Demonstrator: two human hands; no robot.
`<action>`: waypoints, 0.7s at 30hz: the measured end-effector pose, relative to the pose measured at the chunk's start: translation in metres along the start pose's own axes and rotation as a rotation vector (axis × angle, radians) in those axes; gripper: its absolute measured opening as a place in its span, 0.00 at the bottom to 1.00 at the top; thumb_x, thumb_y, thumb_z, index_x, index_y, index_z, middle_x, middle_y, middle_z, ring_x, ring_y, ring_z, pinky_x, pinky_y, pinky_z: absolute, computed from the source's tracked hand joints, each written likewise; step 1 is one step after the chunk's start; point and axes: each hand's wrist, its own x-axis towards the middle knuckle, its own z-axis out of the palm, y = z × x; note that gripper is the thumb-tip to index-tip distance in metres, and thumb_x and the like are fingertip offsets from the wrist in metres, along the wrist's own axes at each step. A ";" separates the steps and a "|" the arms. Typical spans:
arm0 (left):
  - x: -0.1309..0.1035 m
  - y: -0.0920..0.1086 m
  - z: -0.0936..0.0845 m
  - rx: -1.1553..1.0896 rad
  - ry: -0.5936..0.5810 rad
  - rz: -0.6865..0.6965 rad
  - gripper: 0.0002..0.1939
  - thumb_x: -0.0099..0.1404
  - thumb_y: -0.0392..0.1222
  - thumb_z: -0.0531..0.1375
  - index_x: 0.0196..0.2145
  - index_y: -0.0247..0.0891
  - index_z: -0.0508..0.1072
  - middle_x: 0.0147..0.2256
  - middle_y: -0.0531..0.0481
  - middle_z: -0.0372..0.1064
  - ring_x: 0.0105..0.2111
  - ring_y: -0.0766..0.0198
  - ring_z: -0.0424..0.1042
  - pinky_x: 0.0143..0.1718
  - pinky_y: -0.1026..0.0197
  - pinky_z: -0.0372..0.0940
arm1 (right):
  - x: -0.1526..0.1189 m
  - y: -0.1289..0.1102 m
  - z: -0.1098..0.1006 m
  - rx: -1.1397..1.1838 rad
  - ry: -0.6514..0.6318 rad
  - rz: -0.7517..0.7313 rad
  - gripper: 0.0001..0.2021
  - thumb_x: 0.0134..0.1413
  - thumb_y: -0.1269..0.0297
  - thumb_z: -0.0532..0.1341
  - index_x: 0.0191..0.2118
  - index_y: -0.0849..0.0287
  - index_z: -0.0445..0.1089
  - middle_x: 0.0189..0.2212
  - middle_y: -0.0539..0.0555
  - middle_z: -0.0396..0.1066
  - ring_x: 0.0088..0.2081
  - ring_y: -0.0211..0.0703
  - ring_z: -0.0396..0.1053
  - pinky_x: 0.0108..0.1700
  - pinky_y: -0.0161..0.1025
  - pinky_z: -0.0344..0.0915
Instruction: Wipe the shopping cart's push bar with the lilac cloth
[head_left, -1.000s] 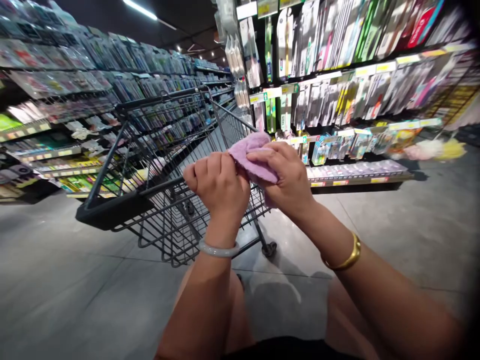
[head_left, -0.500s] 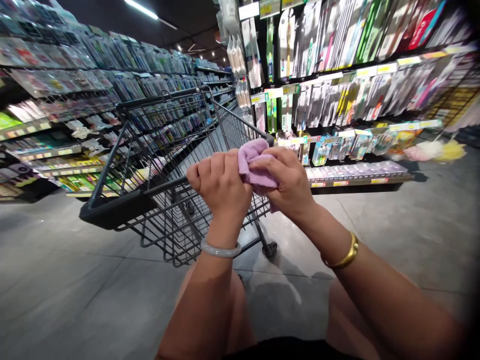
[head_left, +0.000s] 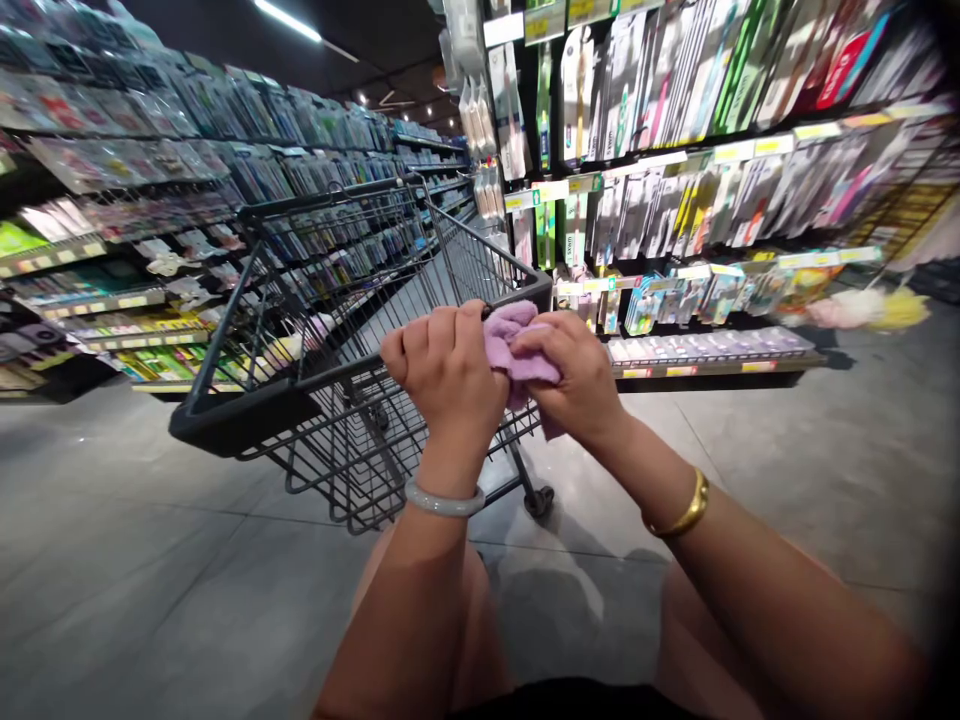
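A black wire shopping cart [head_left: 247, 425] stands in front of me, its near bar passing behind my fists. My left hand [head_left: 448, 365], with a grey bangle on its wrist, is closed around that bar. Close beside it, my right hand [head_left: 583, 375], with a gold bracelet on its wrist, is closed on a bunched purple cloth [head_left: 517, 345]. The cloth presses against the bar and touches the thumb side of my left hand. One end of it hangs below my right hand. The cloth hides the bar beneath it.
Shelving with toothbrush packs [head_left: 577, 95] rises on the right, a low row of boxes [head_left: 697, 348] at its base. Hanging packaged goods [head_left: 300, 140] line the left. A cart wheel [head_left: 538, 500] rests on the grey floor [head_left: 165, 560]. Pink and yellow bath puffs [head_left: 900, 308] hang far right.
My right hand and the cloth have shifted slightly down, and the cloth's folds have changed shape. My left hand keeps its grip on the bar.
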 end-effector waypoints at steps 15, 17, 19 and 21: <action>0.001 0.001 -0.003 -0.025 -0.026 -0.014 0.14 0.67 0.43 0.53 0.47 0.43 0.73 0.40 0.44 0.71 0.44 0.49 0.61 0.51 0.45 0.48 | -0.001 0.013 -0.004 -0.032 -0.018 0.050 0.12 0.43 0.75 0.60 0.35 0.54 0.69 0.38 0.53 0.70 0.44 0.46 0.67 0.48 0.45 0.65; 0.002 0.002 -0.004 -0.035 -0.054 -0.013 0.15 0.68 0.43 0.52 0.48 0.43 0.73 0.42 0.43 0.71 0.45 0.49 0.61 0.51 0.45 0.48 | 0.001 0.022 -0.008 -0.022 0.071 0.124 0.11 0.42 0.77 0.58 0.32 0.54 0.68 0.35 0.51 0.69 0.42 0.45 0.67 0.46 0.45 0.65; 0.001 0.002 -0.004 -0.039 -0.058 -0.006 0.15 0.68 0.43 0.52 0.49 0.43 0.73 0.42 0.43 0.71 0.45 0.48 0.61 0.51 0.45 0.48 | 0.001 0.026 -0.011 -0.037 0.136 0.175 0.11 0.41 0.77 0.57 0.31 0.53 0.68 0.33 0.50 0.69 0.41 0.45 0.67 0.45 0.44 0.64; 0.001 0.002 -0.004 -0.037 -0.032 -0.006 0.14 0.68 0.43 0.52 0.48 0.44 0.73 0.42 0.44 0.72 0.45 0.49 0.62 0.52 0.45 0.48 | 0.000 0.020 -0.009 -0.046 0.113 0.165 0.11 0.42 0.76 0.57 0.32 0.53 0.68 0.34 0.51 0.69 0.42 0.46 0.66 0.45 0.45 0.64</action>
